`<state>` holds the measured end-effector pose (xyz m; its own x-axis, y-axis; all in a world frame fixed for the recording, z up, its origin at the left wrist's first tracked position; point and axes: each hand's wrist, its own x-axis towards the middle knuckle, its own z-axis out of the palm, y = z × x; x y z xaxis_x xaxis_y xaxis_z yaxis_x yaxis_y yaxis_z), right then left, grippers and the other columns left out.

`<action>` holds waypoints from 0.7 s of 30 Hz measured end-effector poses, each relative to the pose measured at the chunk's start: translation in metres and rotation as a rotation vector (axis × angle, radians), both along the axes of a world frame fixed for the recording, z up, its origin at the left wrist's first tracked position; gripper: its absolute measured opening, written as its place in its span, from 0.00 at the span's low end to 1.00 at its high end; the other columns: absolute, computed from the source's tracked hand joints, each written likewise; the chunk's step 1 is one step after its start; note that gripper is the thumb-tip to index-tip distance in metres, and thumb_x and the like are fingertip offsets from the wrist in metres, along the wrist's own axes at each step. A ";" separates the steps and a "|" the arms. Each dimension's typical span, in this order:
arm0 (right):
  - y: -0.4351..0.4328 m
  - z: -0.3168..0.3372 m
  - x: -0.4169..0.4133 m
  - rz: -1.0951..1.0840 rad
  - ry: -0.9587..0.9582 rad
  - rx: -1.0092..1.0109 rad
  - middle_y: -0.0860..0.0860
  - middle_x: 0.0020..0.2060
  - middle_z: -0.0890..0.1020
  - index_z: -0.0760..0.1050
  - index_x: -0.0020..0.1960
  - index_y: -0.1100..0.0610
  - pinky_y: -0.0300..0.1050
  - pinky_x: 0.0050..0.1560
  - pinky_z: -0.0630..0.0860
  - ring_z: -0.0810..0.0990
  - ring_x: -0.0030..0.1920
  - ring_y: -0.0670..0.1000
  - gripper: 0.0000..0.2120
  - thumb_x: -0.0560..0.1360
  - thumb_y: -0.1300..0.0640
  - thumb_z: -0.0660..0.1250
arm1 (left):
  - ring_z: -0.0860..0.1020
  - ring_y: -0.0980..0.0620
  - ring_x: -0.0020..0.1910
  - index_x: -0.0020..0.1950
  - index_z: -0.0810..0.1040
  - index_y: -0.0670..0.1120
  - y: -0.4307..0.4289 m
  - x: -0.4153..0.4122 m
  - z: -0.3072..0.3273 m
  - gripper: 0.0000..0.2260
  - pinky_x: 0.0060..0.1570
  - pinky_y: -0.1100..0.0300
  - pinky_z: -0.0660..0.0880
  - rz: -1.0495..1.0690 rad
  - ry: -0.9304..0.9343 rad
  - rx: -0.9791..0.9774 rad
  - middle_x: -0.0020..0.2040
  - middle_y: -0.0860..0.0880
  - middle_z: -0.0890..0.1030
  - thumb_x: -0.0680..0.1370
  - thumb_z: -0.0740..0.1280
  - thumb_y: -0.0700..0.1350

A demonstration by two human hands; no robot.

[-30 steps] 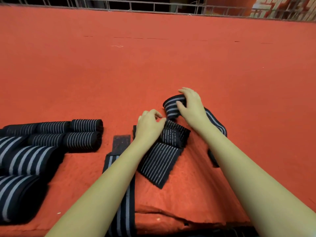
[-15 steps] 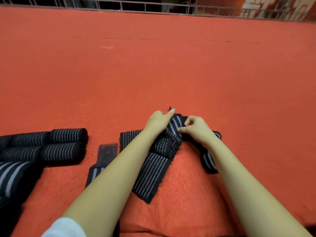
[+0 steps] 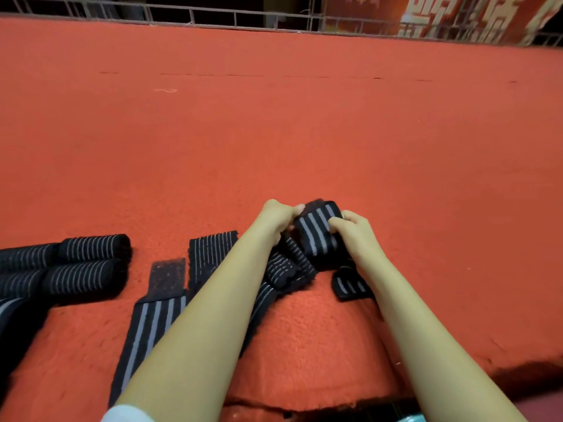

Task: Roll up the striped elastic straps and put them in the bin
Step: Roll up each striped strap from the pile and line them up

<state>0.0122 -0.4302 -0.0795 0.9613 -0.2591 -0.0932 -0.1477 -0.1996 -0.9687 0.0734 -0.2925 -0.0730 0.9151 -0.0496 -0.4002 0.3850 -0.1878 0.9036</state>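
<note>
Head view: hands [image 3: 278, 220] around strap roll [image 3: 316, 236]

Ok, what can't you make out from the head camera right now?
- Bin: nowhere in the head view.
- Rolled straps: cut by the left edge, count unclear.
- Flat strap: partly hidden under the left forearm.
- Roll gripped by left hand and right hand: core covered by fingers.
</note>
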 end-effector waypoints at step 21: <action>0.017 0.084 -0.113 -0.053 -0.542 -0.420 0.49 0.51 0.81 0.77 0.60 0.53 0.39 0.47 0.69 0.77 0.51 0.47 0.13 0.77 0.59 0.64 | 0.81 0.54 0.38 0.54 0.76 0.39 -0.026 -0.125 0.110 0.09 0.41 0.62 0.80 -0.141 -0.544 -0.318 0.44 0.46 0.80 0.76 0.71 0.38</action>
